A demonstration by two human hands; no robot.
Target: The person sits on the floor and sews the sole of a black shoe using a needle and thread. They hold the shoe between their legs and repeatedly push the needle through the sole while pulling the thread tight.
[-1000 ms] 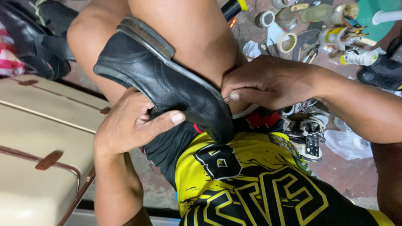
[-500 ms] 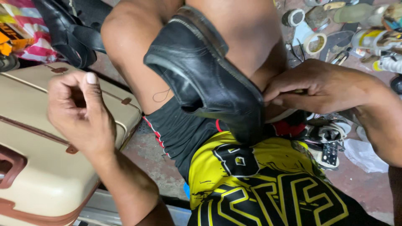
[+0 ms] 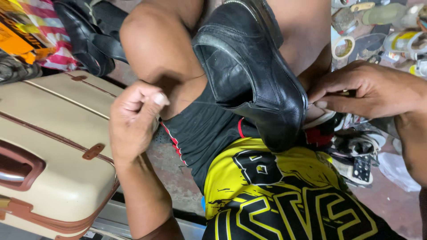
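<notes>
Nearest the cam I see a yellow-and-black printed shirt (image 3: 284, 195) filling the btm centre, black shorts (image 3: 204, 129) just above it. L of that, my left hand (image 3: 133, 120) is up over the gap btwn knee and a cream suitcase (image 3: 53, 146), fingers curled tight into a loose fist, thumb on top, holding nothing I can make out, not touching the shoe. Black leather shoe (image 3: 253, 75) lies across the lap, propped btwn the bare thighs, toe pointing down toward the shirt, sole edge facing R. My right hand (image 3: 369, 91) comes in from the R, fingertips pinched together right at the toe/sole edge; can't tell if they pinch a small tool or just the welt. Beyond the R hand: tape rolls (image 3: 343, 46), bottles, scraps on the floor. Far L top: another black shoe (image 3: 86, 40) beside a striped bag (image 3: 40, 26).
</notes>
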